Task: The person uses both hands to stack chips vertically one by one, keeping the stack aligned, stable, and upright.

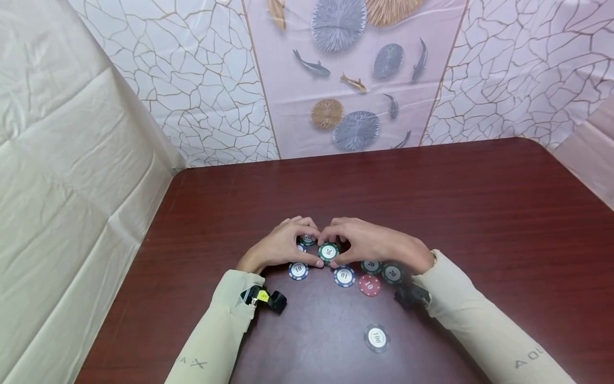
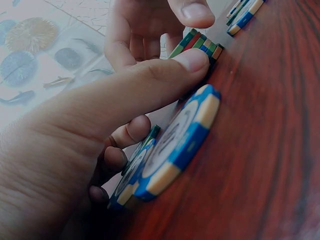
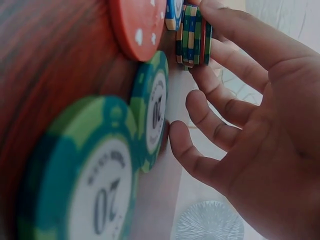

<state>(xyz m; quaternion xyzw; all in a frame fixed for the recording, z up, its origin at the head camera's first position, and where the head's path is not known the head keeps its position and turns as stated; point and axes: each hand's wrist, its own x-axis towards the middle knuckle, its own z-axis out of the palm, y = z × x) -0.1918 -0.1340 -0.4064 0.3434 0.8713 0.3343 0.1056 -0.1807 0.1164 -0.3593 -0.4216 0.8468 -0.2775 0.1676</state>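
Note:
A short stack of poker chips (image 1: pixel 328 251), topped by a green 20 chip, stands between the two hands. My left hand (image 1: pixel 283 242) holds its left side, the thumb low and the forefinger curved round the far side. From the right my right hand (image 1: pixel 371 242) grips the same stack between thumb and fingers. The right wrist view shows the stack's (image 3: pixel 192 37) mixed green, blue and red edges. Under the left palm lie a blue 10 chip (image 1: pixel 298 271) and a green 20 chip (image 1: pixel 308 239), with another blue chip partly hidden.
Near the right hand lie a blue 10 chip (image 1: pixel 344 276), a red 10 chip (image 1: pixel 369 285) and two green 20 chips, one (image 1: pixel 393 273) by the wrist. A grey 100 chip (image 1: pixel 377 338) lies nearer on the dark wooden table (image 1: pixel 307 346). Patterned cloth (image 1: pixel 206 80) hangs behind.

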